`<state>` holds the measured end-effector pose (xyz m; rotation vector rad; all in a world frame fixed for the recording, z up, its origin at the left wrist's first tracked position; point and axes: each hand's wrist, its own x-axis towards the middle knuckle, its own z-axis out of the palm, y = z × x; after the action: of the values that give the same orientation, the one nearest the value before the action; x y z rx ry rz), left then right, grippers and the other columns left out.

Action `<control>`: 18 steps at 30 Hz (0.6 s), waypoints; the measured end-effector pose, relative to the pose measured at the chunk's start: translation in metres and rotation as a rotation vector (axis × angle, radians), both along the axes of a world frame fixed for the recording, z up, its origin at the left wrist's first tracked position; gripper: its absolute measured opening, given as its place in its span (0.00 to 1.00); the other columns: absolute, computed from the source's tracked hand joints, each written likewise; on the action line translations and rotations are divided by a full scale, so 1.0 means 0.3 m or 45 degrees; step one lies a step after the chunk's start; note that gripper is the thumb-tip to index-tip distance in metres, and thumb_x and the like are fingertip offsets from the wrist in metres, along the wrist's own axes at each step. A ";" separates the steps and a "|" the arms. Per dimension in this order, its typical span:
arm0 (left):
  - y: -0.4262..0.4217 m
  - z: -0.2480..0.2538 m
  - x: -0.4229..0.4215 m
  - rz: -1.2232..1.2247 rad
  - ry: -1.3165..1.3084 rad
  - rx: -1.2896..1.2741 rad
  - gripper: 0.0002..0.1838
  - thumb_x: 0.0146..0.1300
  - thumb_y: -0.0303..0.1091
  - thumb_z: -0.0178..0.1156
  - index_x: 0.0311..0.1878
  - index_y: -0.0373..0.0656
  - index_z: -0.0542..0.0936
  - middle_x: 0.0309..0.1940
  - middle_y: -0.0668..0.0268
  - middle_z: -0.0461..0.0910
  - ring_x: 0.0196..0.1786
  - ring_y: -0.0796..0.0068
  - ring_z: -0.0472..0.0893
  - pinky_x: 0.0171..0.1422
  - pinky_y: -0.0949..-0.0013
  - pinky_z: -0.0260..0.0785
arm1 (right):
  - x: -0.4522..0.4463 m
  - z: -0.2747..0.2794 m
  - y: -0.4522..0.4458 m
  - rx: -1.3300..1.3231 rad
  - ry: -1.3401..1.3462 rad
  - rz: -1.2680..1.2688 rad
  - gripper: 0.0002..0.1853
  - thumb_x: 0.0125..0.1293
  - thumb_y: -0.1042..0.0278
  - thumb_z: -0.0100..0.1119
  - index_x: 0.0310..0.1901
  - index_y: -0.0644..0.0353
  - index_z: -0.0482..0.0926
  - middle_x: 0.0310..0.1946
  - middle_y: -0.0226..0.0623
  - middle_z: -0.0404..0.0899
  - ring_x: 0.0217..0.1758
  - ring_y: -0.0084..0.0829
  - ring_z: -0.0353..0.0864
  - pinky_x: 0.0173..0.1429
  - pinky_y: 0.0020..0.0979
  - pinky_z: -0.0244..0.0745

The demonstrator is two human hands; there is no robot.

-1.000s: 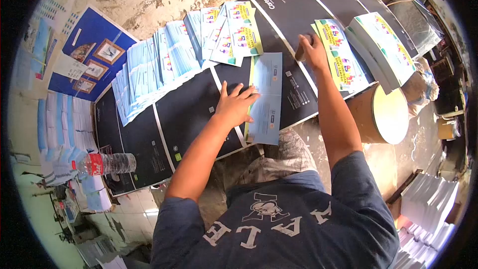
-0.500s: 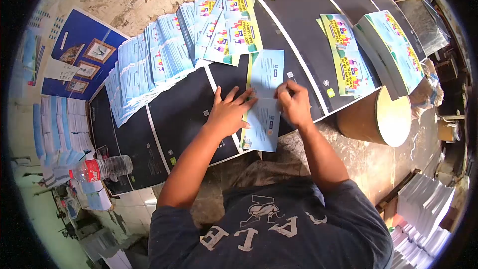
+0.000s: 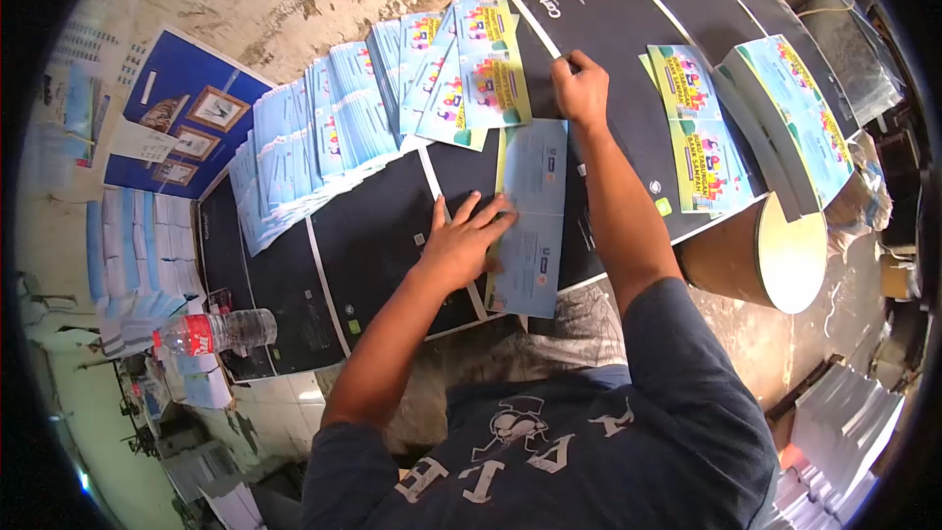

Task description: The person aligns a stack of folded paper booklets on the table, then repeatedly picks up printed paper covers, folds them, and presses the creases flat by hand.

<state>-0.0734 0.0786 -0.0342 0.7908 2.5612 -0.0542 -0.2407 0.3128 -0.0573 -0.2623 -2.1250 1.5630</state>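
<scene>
A light-blue printed booklet (image 3: 535, 245) lies face down on the black table, its long side running away from me. My left hand (image 3: 463, 243) is spread over its left edge, fingers apart and fingertips resting on the paper. Beyond the booklet's upper right corner, my right hand (image 3: 581, 90) is closed above the black surface; whether it holds anything is hidden. Just past the booklet, several blue-and-yellow booklets (image 3: 491, 64) lie overlapping, face up.
A long fanned row of booklets (image 3: 324, 128) covers the table's far left. To the right lie more booklets (image 3: 697, 128) and a thick stack (image 3: 800, 108). A plastic bottle (image 3: 218, 332) lies at the left edge. A round drum (image 3: 756, 255) stands beside the table.
My right hand has moved away from me, from the booklet's right edge to beyond its far corner, still closed. My left hand stays spread on the booklet. The whole view has shifted slightly.
</scene>
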 end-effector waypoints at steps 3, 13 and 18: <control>-0.003 0.000 0.011 0.045 0.006 -0.040 0.49 0.56 0.52 0.73 0.79 0.64 0.60 0.83 0.74 0.49 0.84 0.59 0.48 0.80 0.27 0.35 | -0.097 -0.025 0.044 -0.015 -0.048 0.049 0.20 0.60 0.57 0.55 0.37 0.69 0.83 0.31 0.58 0.84 0.37 0.54 0.86 0.45 0.42 0.78; -0.007 0.007 0.015 0.185 -0.073 -0.021 0.50 0.59 0.58 0.70 0.81 0.67 0.55 0.84 0.76 0.44 0.85 0.62 0.47 0.81 0.28 0.35 | 0.199 -0.059 0.172 0.312 -0.120 -0.064 0.29 0.59 0.48 0.73 0.53 0.62 0.77 0.43 0.48 0.80 0.49 0.43 0.81 0.56 0.42 0.74; 0.011 -0.007 -0.021 0.275 -0.048 -0.033 0.50 0.58 0.58 0.70 0.81 0.67 0.55 0.85 0.76 0.42 0.85 0.58 0.45 0.80 0.26 0.35 | 0.417 -0.100 0.080 0.905 -0.429 0.440 0.41 0.48 0.43 0.79 0.60 0.58 0.74 0.58 0.46 0.73 0.65 0.48 0.70 0.65 0.54 0.63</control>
<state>-0.0798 0.0819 -0.0363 0.4976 2.5886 -0.0039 -0.1155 0.3367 -0.0874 0.1024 -2.9569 0.8537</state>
